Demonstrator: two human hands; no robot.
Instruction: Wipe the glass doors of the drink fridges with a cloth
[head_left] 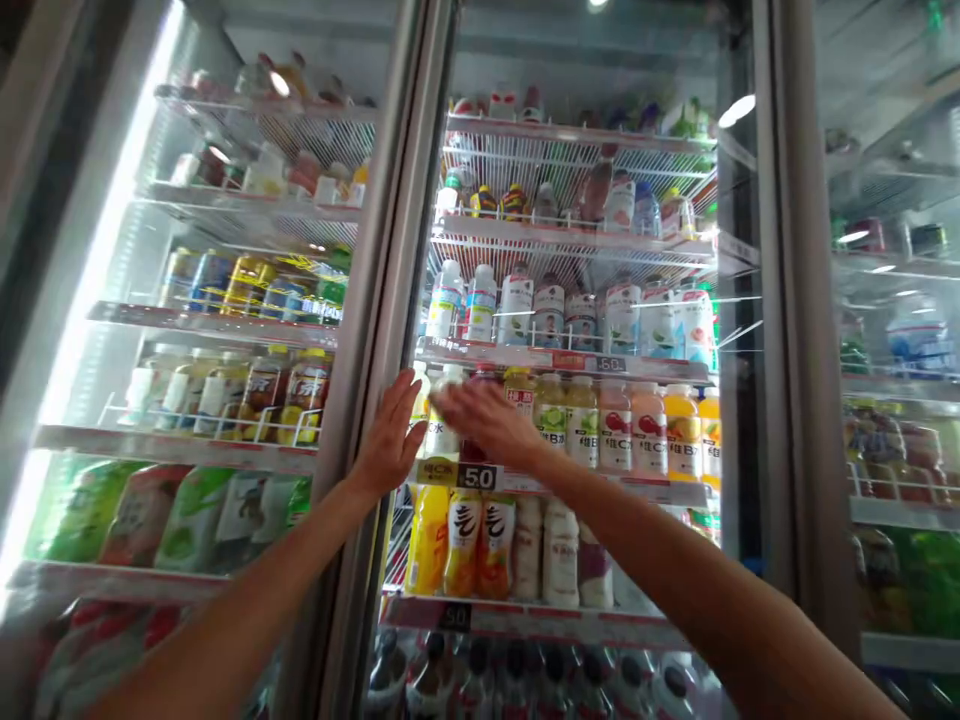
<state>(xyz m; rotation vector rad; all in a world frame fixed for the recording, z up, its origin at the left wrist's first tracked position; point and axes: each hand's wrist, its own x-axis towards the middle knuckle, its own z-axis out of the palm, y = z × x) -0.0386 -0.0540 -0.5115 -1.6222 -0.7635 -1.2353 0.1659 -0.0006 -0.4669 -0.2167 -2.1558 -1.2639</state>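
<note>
My left hand (391,437) is at the metal frame (365,380) between two glass doors of a drinks cooler, its fingers stretched upward and nothing in them. Level with it, my right hand (495,418) reaches leftward in front of the bottle row, fingers extended and blurred at the tips. Behind that hand stand a white-capped bottle (444,440) and a yellow-capped bottle (518,388), both partly covered. Whether either hand touches the glass or the frame, I cannot tell.
Juice bottles (616,428) line the same shelf, above a price label (480,477) and orange bottles (463,545). White bottles (516,308) stand one shelf higher. Left of the frame are cans (246,285) and tea bottles (264,392). Another door frame (814,330) rises at right.
</note>
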